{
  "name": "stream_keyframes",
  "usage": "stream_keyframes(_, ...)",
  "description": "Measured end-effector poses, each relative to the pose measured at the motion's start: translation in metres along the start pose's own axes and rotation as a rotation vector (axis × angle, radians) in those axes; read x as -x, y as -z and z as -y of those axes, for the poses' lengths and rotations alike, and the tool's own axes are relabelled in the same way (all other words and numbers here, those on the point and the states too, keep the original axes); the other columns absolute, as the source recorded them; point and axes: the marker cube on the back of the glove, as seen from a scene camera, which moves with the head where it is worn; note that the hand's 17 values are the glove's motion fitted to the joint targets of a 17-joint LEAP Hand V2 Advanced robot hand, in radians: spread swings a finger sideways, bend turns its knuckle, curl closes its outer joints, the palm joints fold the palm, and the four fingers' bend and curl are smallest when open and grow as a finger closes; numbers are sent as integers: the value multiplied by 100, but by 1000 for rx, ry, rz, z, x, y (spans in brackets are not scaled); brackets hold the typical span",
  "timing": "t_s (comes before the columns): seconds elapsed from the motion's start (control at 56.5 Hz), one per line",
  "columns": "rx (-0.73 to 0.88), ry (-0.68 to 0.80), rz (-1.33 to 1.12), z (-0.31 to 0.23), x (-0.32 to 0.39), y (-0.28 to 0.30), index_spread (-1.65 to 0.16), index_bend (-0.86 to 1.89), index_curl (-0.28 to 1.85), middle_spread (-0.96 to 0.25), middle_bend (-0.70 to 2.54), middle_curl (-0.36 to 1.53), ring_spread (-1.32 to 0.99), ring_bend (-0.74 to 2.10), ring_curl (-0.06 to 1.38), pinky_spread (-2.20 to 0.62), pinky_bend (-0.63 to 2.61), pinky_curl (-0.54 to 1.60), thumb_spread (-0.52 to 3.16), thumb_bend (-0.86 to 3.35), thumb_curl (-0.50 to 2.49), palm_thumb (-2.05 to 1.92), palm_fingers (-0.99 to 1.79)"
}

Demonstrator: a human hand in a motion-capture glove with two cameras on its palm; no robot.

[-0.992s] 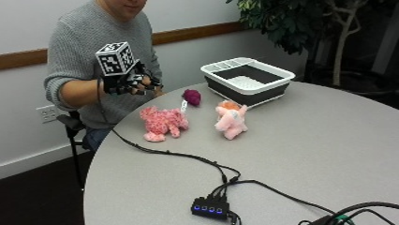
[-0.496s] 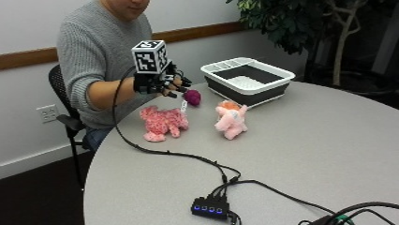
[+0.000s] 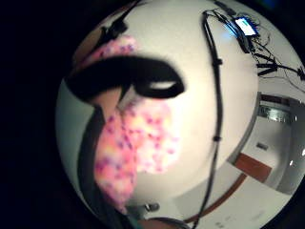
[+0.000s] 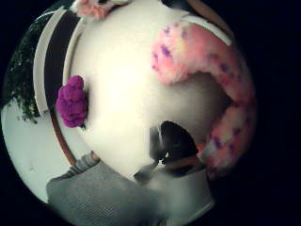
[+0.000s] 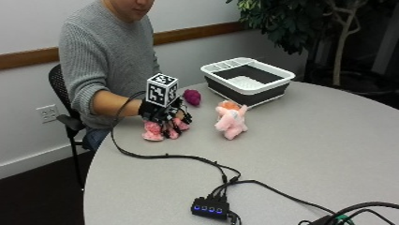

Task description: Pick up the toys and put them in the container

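On the worktop (image 5: 324,154), my fingers (image 5: 176,127) are closing around the speckled toy (image 5: 154,131). Nothing is lying in the container (image 5: 248,80) yet; the pink toy (image 5: 229,120) and purple toy (image 5: 192,96) are waiting near it.

- We see a round grey table (image 5: 324,154) near a pale wall (image 5: 28,26) with a wooden rail (image 5: 193,33).
- Behind stand a black chair (image 5: 62,101), a wall socket (image 5: 45,113) and a leafy plant (image 5: 293,23).
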Motion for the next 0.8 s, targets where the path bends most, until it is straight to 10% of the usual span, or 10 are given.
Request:
stream_keyframes(0.407, -299, -8, 39, 8, -3, 14, -44, 23, 35, -21, 34, 24, -35, 110, 47, -36, 116, 40, 140, 17, 48, 53, 88)
stream_keyframes(0.797, -553, 156, 188, 22, 8, 221, -39, 63, 61, -24, 66, 42, -43, 112, 54, -44, 95, 42, 89, 14, 78, 64, 111)
